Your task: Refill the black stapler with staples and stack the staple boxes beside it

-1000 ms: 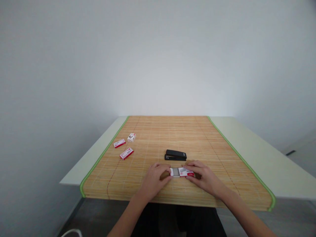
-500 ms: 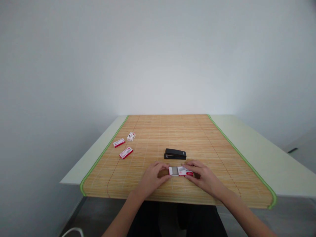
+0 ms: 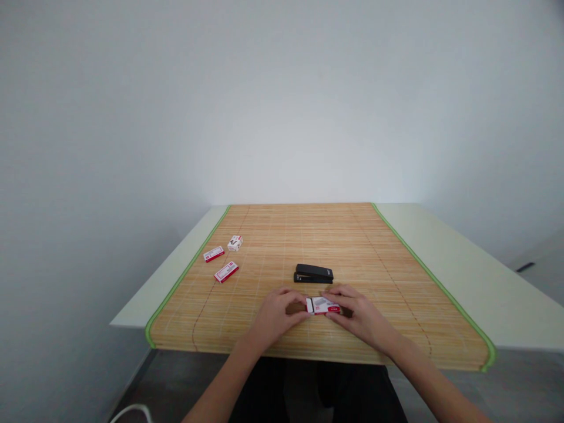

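Note:
Both my hands meet on a small red-and-white staple box (image 3: 324, 305) near the front middle of the bamboo mat (image 3: 396, 282). My left hand (image 3: 275, 317) pinches its left end, where only a thin strip of the inner tray shows. My right hand (image 3: 359, 314) grips the sleeve from the right, fingers curled over it. A black stapler (image 3: 314, 274) lies closed just behind the box, apart from both hands.
Three more red-and-white staple boxes (image 3: 226, 271) lie at the mat's left side near its green edge. The mat covers a pale table (image 3: 476, 276) against a white wall. A white cable (image 3: 132, 412) shows on the floor at lower left.
The grey inner tray, drawn out to the left a second ago, has slid back into the sleeve. My hands have come closer together.

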`<act>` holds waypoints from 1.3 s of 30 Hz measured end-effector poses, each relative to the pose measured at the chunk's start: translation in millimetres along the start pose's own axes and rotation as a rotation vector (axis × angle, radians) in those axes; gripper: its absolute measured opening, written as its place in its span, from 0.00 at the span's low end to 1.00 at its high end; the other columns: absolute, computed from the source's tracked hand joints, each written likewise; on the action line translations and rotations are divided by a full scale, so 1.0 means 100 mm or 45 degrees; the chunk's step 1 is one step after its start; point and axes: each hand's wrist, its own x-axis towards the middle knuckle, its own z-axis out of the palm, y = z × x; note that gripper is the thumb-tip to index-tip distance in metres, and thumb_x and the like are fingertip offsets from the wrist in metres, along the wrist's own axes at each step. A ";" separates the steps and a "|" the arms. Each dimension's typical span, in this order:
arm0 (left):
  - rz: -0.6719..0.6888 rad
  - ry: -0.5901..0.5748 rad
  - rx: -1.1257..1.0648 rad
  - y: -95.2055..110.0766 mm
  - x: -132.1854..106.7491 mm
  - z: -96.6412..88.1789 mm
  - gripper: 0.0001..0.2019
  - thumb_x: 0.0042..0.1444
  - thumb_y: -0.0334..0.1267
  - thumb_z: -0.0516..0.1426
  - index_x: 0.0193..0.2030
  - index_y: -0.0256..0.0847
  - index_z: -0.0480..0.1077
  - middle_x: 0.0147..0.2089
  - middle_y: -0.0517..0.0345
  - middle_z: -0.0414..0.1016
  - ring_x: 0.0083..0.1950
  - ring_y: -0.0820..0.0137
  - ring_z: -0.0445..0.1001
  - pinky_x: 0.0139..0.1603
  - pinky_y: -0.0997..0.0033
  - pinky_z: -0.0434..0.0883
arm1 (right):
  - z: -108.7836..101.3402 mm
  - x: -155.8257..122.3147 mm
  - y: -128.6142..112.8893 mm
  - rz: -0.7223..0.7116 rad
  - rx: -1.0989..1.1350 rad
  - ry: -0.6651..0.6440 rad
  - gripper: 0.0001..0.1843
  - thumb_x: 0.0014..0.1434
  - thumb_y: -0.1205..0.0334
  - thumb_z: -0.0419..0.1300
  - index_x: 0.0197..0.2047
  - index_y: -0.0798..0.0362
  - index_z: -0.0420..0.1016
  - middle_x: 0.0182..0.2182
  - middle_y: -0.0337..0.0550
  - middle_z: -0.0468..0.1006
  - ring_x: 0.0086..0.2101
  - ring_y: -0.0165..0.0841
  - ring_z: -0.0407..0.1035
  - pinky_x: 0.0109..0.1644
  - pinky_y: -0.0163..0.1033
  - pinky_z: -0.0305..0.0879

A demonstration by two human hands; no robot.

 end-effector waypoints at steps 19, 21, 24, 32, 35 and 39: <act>-0.013 -0.061 -0.203 0.01 0.05 0.08 0.12 0.58 0.41 0.66 0.50 0.52 0.78 0.57 0.63 0.80 0.59 0.65 0.77 0.62 0.66 0.71 | 0.11 0.09 -0.18 0.061 0.062 0.065 0.20 0.65 0.58 0.64 0.61 0.40 0.76 0.49 0.47 0.77 0.49 0.43 0.72 0.53 0.50 0.73; -0.019 -0.053 -0.193 0.00 0.04 0.08 0.13 0.58 0.42 0.66 0.50 0.52 0.77 0.58 0.63 0.79 0.60 0.64 0.77 0.63 0.65 0.70 | 0.13 0.08 -0.21 0.069 0.066 0.075 0.20 0.65 0.58 0.64 0.60 0.40 0.76 0.50 0.47 0.76 0.50 0.43 0.72 0.54 0.50 0.72; -0.017 -0.044 -0.180 0.01 0.03 0.08 0.13 0.59 0.42 0.65 0.51 0.51 0.76 0.57 0.63 0.80 0.59 0.63 0.77 0.62 0.64 0.70 | 0.11 0.09 -0.22 0.070 0.077 0.057 0.19 0.65 0.58 0.64 0.59 0.42 0.76 0.51 0.47 0.75 0.50 0.43 0.71 0.55 0.49 0.72; -0.004 0.033 -0.282 -0.02 0.06 0.03 0.11 0.60 0.37 0.63 0.50 0.49 0.75 0.56 0.60 0.80 0.58 0.63 0.77 0.62 0.62 0.71 | -0.10 0.39 0.08 0.134 -0.028 0.347 0.30 0.65 0.55 0.64 0.69 0.44 0.65 0.60 0.49 0.72 0.59 0.46 0.67 0.65 0.55 0.64; 0.004 0.032 -0.319 -0.03 0.07 0.03 0.10 0.62 0.37 0.61 0.50 0.49 0.75 0.57 0.59 0.79 0.59 0.62 0.76 0.63 0.61 0.70 | -0.06 0.50 0.20 0.096 0.004 0.181 0.31 0.65 0.58 0.62 0.70 0.44 0.63 0.61 0.48 0.73 0.59 0.44 0.68 0.65 0.54 0.64; -0.017 0.057 -0.305 -0.02 0.06 0.03 0.12 0.65 0.39 0.58 0.54 0.50 0.75 0.58 0.59 0.78 0.59 0.63 0.76 0.64 0.60 0.70 | -0.03 0.44 0.25 0.136 -0.065 0.172 0.29 0.66 0.60 0.59 0.69 0.44 0.66 0.57 0.47 0.76 0.53 0.44 0.72 0.60 0.53 0.68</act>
